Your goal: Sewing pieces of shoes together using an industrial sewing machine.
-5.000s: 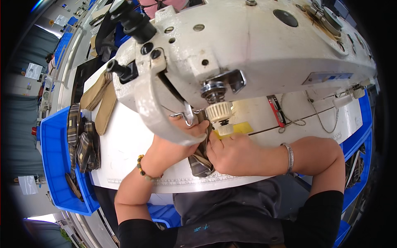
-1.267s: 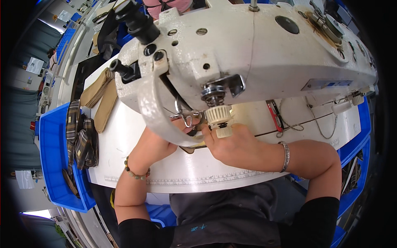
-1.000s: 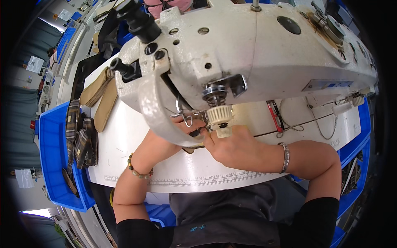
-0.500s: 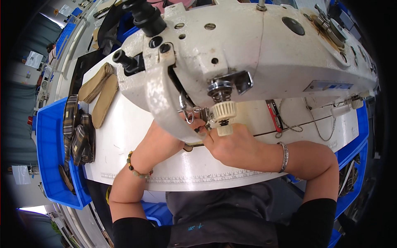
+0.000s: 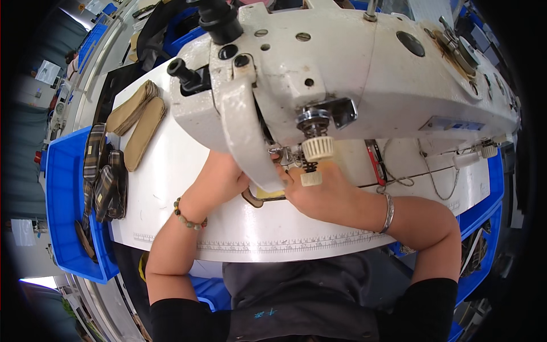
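A white sewing machine (image 5: 273,91) fills the upper middle, and both hands work under its head by the presser foot (image 5: 293,153). My left hand (image 5: 223,178) is closed, its fingers mostly hidden behind the machine's curved white guard (image 5: 250,139). My right hand (image 5: 323,191) is closed too, thumb and forefinger drawn together just below the cream tension knob (image 5: 317,148). What either pinches is hidden. Between the hands, a small piece with a brown rounded edge (image 5: 252,199) and a yellow face lies flat on the white table, partly covered by the guard.
Tan insole-shaped pieces (image 5: 145,134) lie at the table's left. A blue bin (image 5: 60,199) beside them holds plaid fabric pieces (image 5: 105,188). Red-and-black thread snips (image 5: 376,162) and a loose cord (image 5: 401,181) lie to the right. A printed ruler (image 5: 250,247) runs along the front edge.
The view has shifted slightly, so the machine sits further right. My left hand shows slightly further left of the right one, and more of the brown-edged piece with its yellow face now shows between them.
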`<state>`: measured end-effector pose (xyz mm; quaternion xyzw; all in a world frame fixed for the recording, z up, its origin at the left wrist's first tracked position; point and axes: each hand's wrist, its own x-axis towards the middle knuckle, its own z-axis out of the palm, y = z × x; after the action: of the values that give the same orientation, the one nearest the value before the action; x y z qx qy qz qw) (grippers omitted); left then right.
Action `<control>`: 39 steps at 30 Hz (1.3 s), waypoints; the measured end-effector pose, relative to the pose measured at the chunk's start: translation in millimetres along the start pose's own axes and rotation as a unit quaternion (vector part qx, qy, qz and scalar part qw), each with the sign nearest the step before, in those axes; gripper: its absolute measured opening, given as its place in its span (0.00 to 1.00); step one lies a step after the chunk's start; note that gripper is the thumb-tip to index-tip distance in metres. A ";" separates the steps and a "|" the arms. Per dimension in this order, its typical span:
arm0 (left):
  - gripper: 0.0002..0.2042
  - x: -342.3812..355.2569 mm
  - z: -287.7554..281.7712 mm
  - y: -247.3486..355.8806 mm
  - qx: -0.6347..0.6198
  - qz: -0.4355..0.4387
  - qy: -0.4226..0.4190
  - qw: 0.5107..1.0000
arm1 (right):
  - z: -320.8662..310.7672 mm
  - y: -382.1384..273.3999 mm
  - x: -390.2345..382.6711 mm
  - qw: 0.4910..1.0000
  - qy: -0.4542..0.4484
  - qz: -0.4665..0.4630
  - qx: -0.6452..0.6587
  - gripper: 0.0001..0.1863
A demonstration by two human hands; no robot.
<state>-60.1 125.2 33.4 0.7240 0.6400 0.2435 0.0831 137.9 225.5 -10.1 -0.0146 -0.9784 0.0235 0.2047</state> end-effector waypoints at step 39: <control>0.11 3.2 -1.6 11.7 0.068 0.045 0.042 0.996 | -0.5 18.2 -0.3 0.993 0.048 0.026 0.109 0.08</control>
<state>-50.2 126.0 40.7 0.7453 0.6247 0.2329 -0.0043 138.8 243.7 -10.7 -0.0190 -0.9584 0.1348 0.2510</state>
